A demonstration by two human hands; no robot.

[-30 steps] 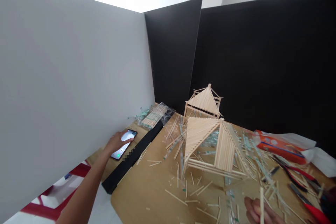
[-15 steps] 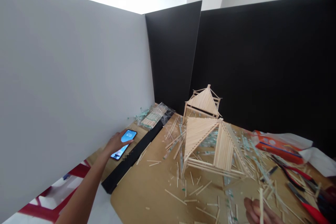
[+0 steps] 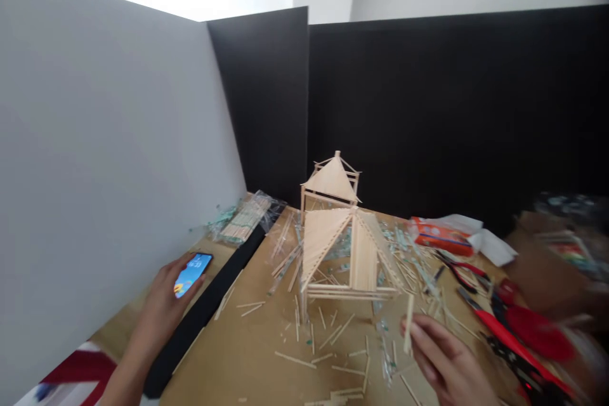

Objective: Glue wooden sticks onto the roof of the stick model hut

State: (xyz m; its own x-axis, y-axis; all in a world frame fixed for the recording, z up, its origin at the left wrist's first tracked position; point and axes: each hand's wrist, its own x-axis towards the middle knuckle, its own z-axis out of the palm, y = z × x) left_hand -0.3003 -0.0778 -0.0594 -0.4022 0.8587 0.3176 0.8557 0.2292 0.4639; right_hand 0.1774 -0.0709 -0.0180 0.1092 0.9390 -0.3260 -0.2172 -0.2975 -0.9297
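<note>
Partly, your left hand [image 3: 166,298] hides the phone [image 3: 194,273], fingers curled around its edges on the tabletop. Your right hand [image 3: 445,355], cut off below, pinches a stick [image 3: 408,323] upright, fingertips nearly closed.

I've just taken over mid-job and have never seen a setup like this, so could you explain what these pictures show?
There is no machine here: a person works with two bare hands. All the pictures come from one camera worn on the head, looking forward and down.

The left hand has its fingers around a lit phone; whether the phone is lifted is unclear. The right hand pinches a short wooden stick upright.

On the brown table stand two stick-built structures with sloping roof panels, a nearer one and a farther one. Around them are loose sticks and clear plastic wrappers. To the right are an orange packet and red-handled tools; the far right is blurred.
</note>
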